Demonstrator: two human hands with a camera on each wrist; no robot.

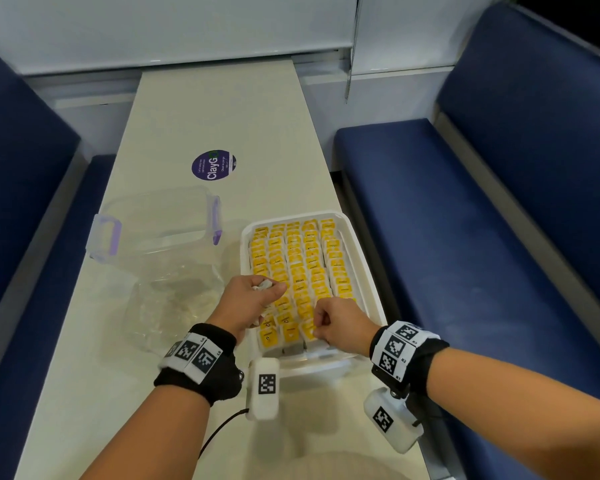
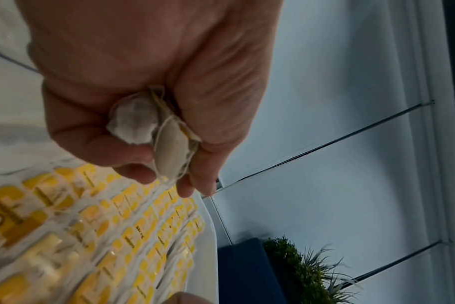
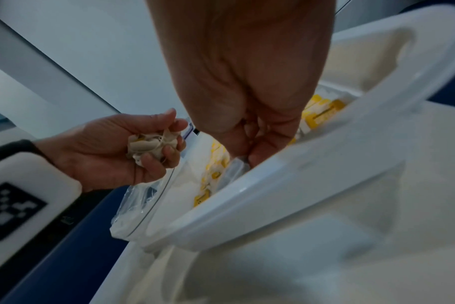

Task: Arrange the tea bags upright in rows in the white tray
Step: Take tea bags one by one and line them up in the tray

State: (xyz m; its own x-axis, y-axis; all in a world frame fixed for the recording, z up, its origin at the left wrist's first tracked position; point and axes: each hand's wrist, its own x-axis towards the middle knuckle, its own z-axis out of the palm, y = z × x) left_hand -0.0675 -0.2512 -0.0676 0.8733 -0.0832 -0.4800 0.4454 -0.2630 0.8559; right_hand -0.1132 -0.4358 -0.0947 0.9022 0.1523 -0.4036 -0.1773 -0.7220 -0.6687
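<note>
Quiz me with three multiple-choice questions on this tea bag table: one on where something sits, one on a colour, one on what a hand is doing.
1. The clear container lies where from the white tray?
A left
B right
C inside it

2. The tea bag tags in the tray are:
A green
B yellow
C red

3. The left hand is:
A flat on the table
B gripping a bunch of tea bags
C empty

Answers: 1 A, it sits left of the tray; 2 B, rows show yellow; 3 B, fingers curl round the bags.
</note>
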